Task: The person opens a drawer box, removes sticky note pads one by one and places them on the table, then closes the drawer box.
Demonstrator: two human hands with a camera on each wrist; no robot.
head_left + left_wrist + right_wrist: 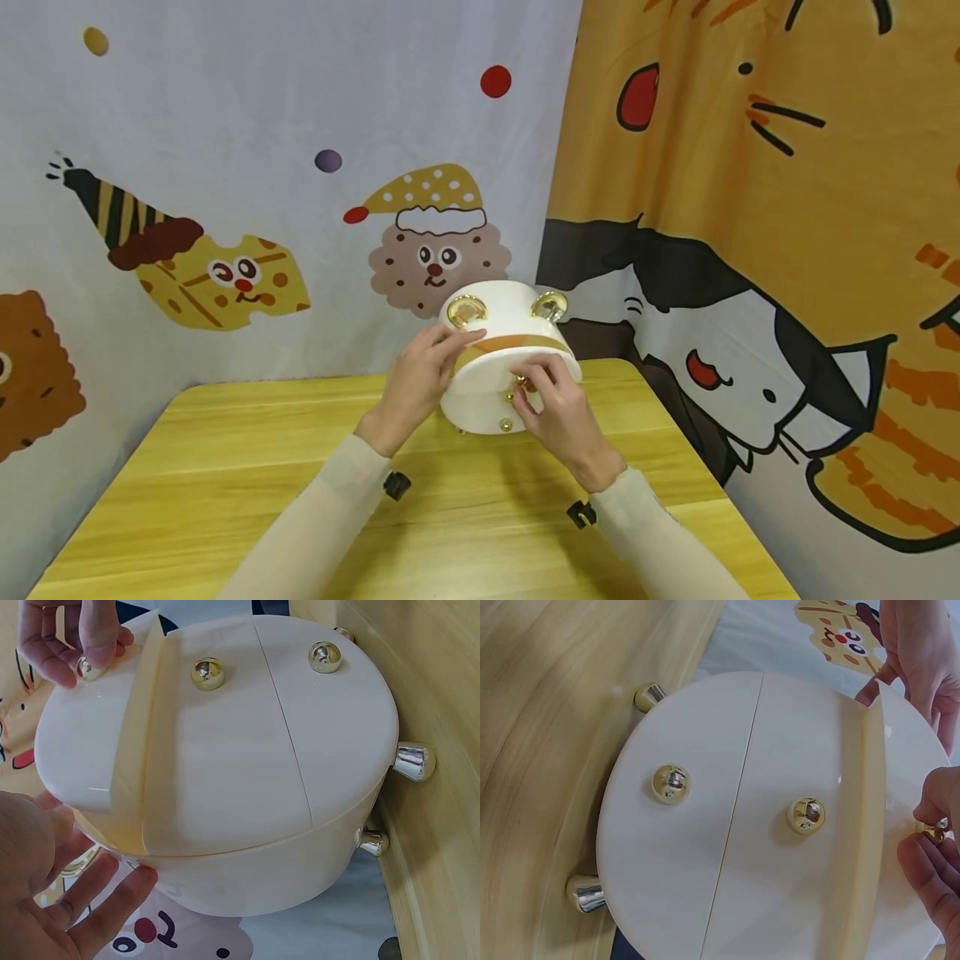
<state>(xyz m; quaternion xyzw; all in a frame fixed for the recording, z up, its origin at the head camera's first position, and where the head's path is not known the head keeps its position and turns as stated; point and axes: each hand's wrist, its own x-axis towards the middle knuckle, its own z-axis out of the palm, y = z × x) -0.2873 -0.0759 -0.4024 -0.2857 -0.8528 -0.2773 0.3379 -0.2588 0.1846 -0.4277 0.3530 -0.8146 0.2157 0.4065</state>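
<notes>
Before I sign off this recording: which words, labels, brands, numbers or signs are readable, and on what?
None can be read in any view.
White rounded box with shiny gold ball knobs: no lettering visible.
Pale cloth backdrop printed with cartoon food: drawings only.
Orange cloth backdrop printed with cartoon cats: drawings only.
Yellow wood-grain table: no lettering visible.
Small black devices beside the cream fabric sleeves: too small to tell.

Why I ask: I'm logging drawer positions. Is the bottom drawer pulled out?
No, the left wrist view shows the bottom drawer flush with the middle drawer, while the top drawer juts out.
</notes>
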